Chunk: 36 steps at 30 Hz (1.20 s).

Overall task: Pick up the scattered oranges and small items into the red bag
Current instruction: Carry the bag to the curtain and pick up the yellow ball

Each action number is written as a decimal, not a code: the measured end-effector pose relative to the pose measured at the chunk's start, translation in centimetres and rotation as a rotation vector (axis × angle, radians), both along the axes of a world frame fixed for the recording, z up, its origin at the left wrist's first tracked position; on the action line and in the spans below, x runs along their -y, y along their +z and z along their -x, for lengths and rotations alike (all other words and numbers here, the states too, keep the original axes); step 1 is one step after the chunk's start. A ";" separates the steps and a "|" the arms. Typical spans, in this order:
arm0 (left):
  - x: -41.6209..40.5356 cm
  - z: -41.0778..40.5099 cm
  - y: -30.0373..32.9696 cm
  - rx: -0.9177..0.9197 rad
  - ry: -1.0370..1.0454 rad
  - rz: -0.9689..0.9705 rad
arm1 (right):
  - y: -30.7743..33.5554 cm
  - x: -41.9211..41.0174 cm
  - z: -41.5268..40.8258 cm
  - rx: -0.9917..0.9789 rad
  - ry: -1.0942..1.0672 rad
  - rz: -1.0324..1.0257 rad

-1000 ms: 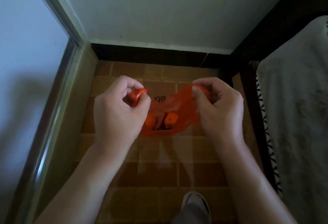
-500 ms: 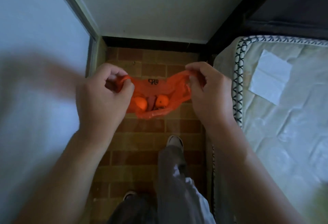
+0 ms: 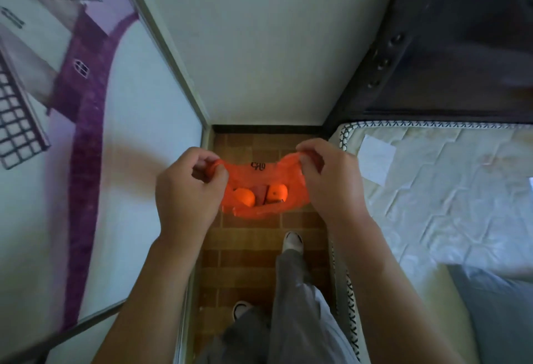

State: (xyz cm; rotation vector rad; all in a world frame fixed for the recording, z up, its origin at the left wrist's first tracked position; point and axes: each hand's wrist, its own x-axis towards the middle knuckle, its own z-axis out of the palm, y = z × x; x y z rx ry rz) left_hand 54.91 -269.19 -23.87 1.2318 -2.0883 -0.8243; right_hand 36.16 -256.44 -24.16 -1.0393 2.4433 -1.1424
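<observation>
Bed at right, brick floor below, narrow aisle. Red bag held in air over floor, mouth stretched wide. Inside: two oranges, dark small item between them. Judgement: step is holding bag open; keep both edges taut and level so load stays at bottom, don't tilt. Left hand pinches left rim, fingers curled. Right hand pinches right rim likewise. Hands apart.

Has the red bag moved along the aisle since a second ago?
Cannot tell. The head camera tilted, so the floor shifted too. The red bag hangs between both hands, above the brick floor, beside the mattress.
</observation>
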 end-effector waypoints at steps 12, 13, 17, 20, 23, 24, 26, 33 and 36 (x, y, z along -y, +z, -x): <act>-0.6 -3.6 18.4 -0.119 0.142 0.075 | 20.0 1.2 -1.0 -0.002 0.084 0.181; -0.1 -3.8 19.5 -0.131 0.164 0.070 | 21.2 1.7 -0.9 -0.007 0.103 0.200; 1.9 -3.8 23.7 -0.161 0.261 0.136 | 25.7 5.5 0.1 -0.012 0.218 0.263; 2.9 -4.0 25.9 -0.183 0.339 0.192 | 28.3 8.3 0.7 -0.009 0.328 0.283; 3.4 -4.0 27.1 -0.198 0.412 0.187 | 29.6 10.6 1.0 -0.012 0.424 0.277; 3.4 -4.0 27.4 -0.196 0.438 0.188 | 29.7 11.3 1.1 -0.006 0.452 0.276; 3.3 -4.1 27.9 -0.209 0.494 0.211 | 30.0 12.7 1.0 -0.001 0.504 0.267; 2.0 -6.1 28.2 -0.187 0.716 0.282 | 30.5 16.7 -0.8 0.035 0.713 0.321; 0.8 -7.6 28.6 -0.186 0.811 0.306 | 30.9 18.0 -2.6 0.067 0.803 0.327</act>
